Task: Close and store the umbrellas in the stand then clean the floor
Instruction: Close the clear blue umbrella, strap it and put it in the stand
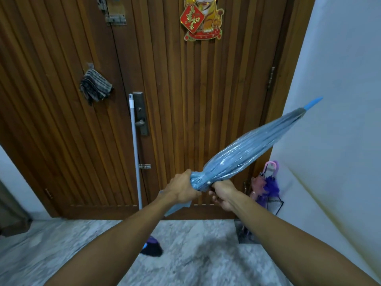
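Observation:
I hold a folded pale blue umbrella (249,149) in front of the wooden door, its blue tip pointing up and to the right. My left hand (182,187) grips the gathered canopy at its lower end. My right hand (223,194) grips the umbrella just beside it, near the strap. A black wire umbrella stand (276,205) sits in the right corner by the wall and holds a pink and a purple umbrella (268,182).
A mop or broom pole (135,149) leans against the door (185,100) near the handle. A striped cloth (95,86) hangs on the door at left. A dark purple object (151,247) lies on the marble floor (195,254) between my arms. A white wall stands at right.

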